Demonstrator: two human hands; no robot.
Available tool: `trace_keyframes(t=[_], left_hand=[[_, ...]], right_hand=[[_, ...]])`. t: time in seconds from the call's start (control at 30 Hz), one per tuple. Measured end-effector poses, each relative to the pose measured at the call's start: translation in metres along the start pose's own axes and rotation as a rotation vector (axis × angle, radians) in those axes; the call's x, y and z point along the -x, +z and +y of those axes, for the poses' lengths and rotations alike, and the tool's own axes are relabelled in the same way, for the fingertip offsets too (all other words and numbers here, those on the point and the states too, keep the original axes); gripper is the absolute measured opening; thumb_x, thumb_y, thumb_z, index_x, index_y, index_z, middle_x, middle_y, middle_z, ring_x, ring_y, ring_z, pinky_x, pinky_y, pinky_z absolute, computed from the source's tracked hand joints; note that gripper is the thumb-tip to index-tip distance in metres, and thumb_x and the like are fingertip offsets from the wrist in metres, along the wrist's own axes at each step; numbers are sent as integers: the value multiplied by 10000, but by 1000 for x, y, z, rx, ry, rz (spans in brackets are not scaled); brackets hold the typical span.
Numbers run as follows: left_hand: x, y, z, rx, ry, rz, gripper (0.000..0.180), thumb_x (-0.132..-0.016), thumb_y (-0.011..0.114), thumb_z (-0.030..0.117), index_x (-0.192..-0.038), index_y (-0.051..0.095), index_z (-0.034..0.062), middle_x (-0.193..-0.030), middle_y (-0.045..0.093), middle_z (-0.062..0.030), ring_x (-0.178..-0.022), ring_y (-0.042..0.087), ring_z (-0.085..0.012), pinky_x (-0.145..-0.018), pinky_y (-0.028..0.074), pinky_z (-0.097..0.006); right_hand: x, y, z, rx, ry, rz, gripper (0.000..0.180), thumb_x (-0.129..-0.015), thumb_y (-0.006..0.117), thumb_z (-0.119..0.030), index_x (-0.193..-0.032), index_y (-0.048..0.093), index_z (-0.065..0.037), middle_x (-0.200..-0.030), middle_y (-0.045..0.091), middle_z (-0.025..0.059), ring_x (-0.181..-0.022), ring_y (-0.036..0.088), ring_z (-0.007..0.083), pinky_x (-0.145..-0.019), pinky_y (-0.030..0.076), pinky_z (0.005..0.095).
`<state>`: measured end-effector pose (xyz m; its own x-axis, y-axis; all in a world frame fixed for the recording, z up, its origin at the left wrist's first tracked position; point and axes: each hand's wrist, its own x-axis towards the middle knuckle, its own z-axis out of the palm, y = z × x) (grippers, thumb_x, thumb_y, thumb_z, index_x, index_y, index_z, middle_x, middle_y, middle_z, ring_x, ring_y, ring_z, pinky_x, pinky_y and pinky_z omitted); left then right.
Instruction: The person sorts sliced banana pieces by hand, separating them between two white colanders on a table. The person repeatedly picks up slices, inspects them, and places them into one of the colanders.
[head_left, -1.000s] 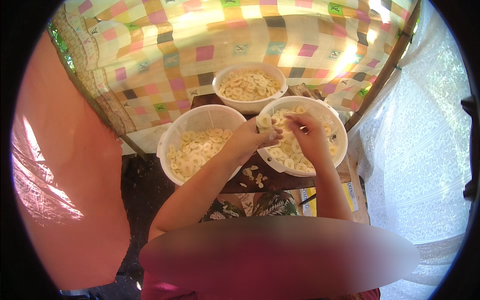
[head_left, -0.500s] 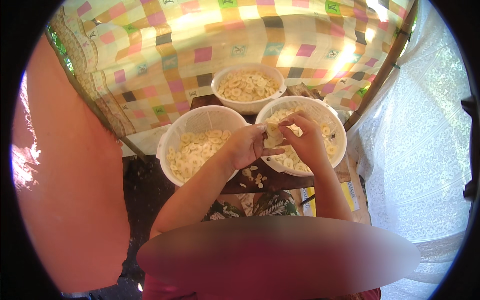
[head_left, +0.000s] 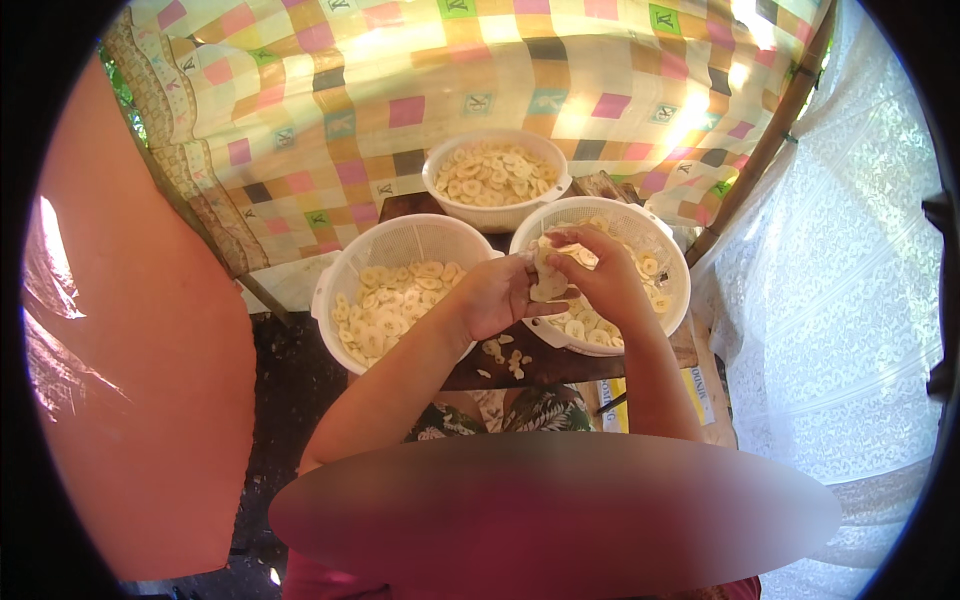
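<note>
Dark wooden board (head_left: pixel 560 365): three white colanders (head_left: pixel 400 250), loose slices (head_left: pixel 505 355).

place: a makeshift outdoor food-preparation spot
shelter: sunlit checked cloth (head_left: pixel 420 90) and white lace curtain (head_left: pixel 850 330) hung as walls
work: three white perforated baskets (head_left: pixel 400 250) of pale sliced rounds on a dark wooden surface (head_left: pixel 560 365)

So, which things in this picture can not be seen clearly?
- Head view: the pale piece held between left hand and right hand; the fingers cover most of it.
- Slices under both hands in the right colander.
- The lap area: blurred out.
- The wooden board: colanders hide most of it.
- Left side: an orange blurred shape, too near.
</note>
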<state>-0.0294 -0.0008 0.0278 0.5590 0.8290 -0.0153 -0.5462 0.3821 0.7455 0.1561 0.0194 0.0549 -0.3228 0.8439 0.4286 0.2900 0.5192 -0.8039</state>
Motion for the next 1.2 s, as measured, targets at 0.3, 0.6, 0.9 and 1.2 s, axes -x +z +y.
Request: trace_keyframes(t=[0.3,0.6,0.9,1.2], left_hand=[[6,2,1,-67,39,35,381,-939,426,-35,-1316,452,-88,-1302,541,-200,-1224,546,-347,-1069,460,-412],[2,6,-3,-138,-40,58,523,-866,327,-55,-1384,394,-85,-1345,517,-223,-1242,537,-352,-1034,474,-428],[2,9,5,-129,-17,31,633,-851,368,-44,-1476,283,13,-1379,487,-224,-1265,517,-350,-1024,475,-459],[-6,13,2,-124,-1,67,682,-840,371,-57,-1499,227,46,-1369,491,-198,-1251,531,-333,-1027,469,-465]], right_hand=[[-9,-12,4,58,-1,94,206,-859,686,-135,-1029,696,-19,-1008,667,95,-970,637,210,-868,479,324],[-9,-14,3,-99,-7,256,281,-871,710,-254,-857,682,25,-847,666,114,-794,620,207,-748,471,332],[-13,-25,28,279,-49,238,334,-855,722,-319,-933,701,5,-837,672,130,-780,655,226,-721,507,346],[1,-21,7,-93,94,4,249,-872,702,-184,-1005,682,26,-977,677,103,-885,655,157,-776,530,310]])
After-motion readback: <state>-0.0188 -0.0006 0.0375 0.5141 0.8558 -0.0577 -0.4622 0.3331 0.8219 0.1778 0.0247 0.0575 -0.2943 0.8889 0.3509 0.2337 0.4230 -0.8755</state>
